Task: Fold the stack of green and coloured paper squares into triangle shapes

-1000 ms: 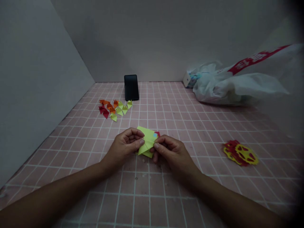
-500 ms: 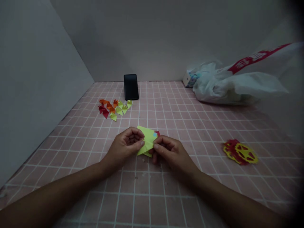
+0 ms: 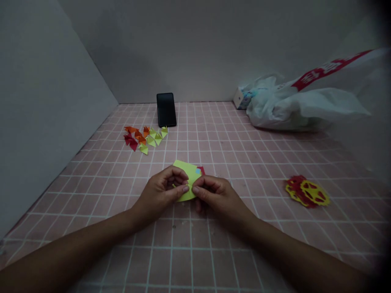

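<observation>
My left hand and my right hand meet at the middle of the table, thumbs and index fingertips pinched close together. Between them is a small folded piece of yellow paper, mostly covered by the fingers. Right behind and under it lies a stack of yellow paper sheets, with a light blue patch and a red corner showing at its right edge. Farther back on the left sits a group of small folded paper birds in red, orange and yellow.
A black phone leans upright at the back. Red and yellow cut-out discs lie overlapped on the right. At the back right a white plastic bag rests against a small box. Walls enclose the pink checked tabletop.
My hands have drawn closer together, and the yellow paper between them now shows less, its wide folded shape hidden by the fingers. The view has shifted slightly.
</observation>
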